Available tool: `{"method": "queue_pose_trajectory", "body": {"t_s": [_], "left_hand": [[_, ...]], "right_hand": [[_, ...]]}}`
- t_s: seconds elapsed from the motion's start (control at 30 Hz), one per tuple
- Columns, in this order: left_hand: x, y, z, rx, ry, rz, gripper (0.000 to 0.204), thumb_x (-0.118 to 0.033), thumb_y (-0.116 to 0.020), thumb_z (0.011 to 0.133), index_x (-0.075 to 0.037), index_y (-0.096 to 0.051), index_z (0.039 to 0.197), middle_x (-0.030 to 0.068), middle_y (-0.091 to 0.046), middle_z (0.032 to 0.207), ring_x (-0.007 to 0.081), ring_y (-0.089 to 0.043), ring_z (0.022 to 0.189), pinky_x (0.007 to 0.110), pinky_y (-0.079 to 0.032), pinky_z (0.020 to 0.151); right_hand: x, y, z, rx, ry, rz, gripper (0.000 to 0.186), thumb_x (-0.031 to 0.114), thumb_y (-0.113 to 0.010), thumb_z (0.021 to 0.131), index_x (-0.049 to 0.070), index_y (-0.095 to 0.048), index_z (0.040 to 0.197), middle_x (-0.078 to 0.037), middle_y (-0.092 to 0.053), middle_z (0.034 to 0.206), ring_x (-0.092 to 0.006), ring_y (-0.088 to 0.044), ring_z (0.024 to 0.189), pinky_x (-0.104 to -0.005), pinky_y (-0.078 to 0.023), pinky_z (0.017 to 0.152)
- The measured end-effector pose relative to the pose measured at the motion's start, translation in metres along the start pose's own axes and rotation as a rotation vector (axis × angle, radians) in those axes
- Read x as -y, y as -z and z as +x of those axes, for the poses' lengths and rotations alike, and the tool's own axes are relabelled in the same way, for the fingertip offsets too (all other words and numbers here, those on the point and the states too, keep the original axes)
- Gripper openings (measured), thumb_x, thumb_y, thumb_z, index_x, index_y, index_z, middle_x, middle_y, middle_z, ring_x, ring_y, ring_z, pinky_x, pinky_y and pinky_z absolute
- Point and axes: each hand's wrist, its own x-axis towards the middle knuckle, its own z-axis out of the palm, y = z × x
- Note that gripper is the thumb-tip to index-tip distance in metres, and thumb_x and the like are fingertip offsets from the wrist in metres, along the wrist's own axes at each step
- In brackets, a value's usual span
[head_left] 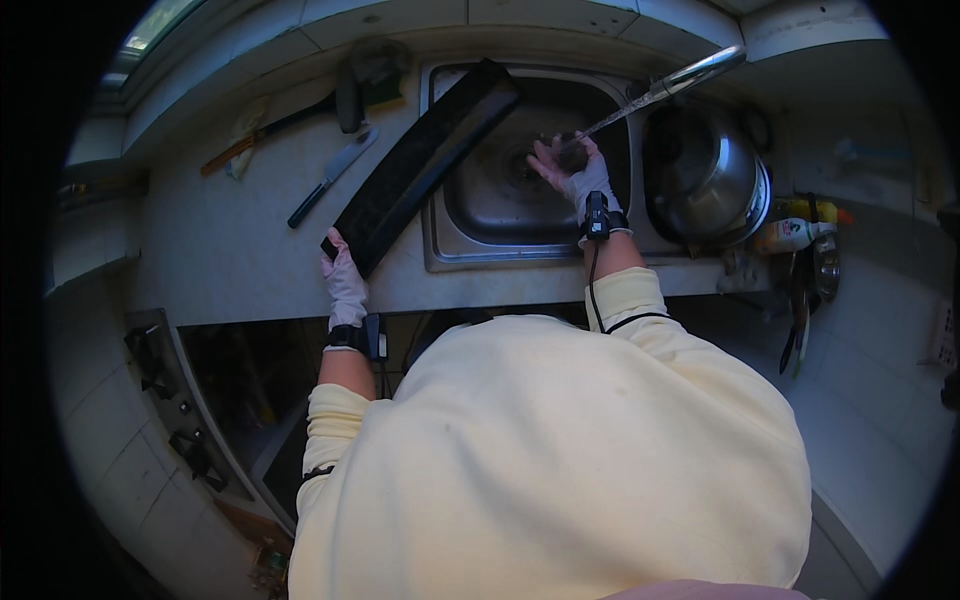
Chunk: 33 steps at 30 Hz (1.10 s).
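Head view: left hand (345,274) pinches one end of a long, shiny black panel (425,160); right hand (580,178), grip loosely curled, cups a small dark lump (571,154)

There is one view here. It looks from high up on the person's head, on the left side, and points down. The top of the picture faces away from the person, past the back edge of the surface (240,220). The yellow shirt (550,450) is very close and fills most of the bottom. The front edge of the surface runs across the middle. The sink (520,258) and the long black panel (425,165) are farther off. The view is so wide that straight lines bend near its round, dark rim.
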Motion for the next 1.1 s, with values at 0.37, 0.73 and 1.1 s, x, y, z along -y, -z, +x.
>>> {"method": "queue_pose_trajectory", "body": {"t_s": [0.37,0.73,1.1], "left_hand": [[0.018,0.004,0.012,0.06,-0.138,-0.07,0.047,-0.041,-0.073,0.11,-0.01,-0.068,0.145,-0.0005,-0.071,0.137,0.0124,-0.063,0.124,0.031,-0.049,0.107],[0.016,0.003,0.008,0.048,-0.113,-0.062,0.035,-0.03,-0.069,0.113,-0.011,-0.069,0.142,-0.0037,-0.068,0.136,0.0116,-0.062,0.122,0.029,-0.047,0.109],[0.011,0.008,0.005,0.108,-0.146,0.055,0.084,-0.07,-0.065,0.104,-0.003,-0.058,0.153,0.0139,-0.063,0.146,0.0283,-0.059,0.131,0.039,-0.046,0.113]], "right_hand": [[0.002,-0.017,0.037,0.044,-0.152,0.057,0.021,0.007,-0.068,0.106,0.002,-0.063,0.126,-0.014,-0.066,0.11,-0.0296,-0.069,0.093,-0.038,-0.062,0.075],[-0.005,-0.018,-0.008,0.053,0.13,-0.416,0.035,0.049,-0.058,0.112,0.016,-0.07,0.118,-0.003,-0.061,0.087,-0.0192,-0.06,0.069,-0.0336,-0.047,0.054],[0.01,-0.006,-0.01,0.217,-0.008,-0.35,0.039,0.037,-0.047,0.118,0.014,-0.065,0.143,-0.015,-0.064,0.13,-0.0311,-0.069,0.098,-0.0454,-0.06,0.082]]}}
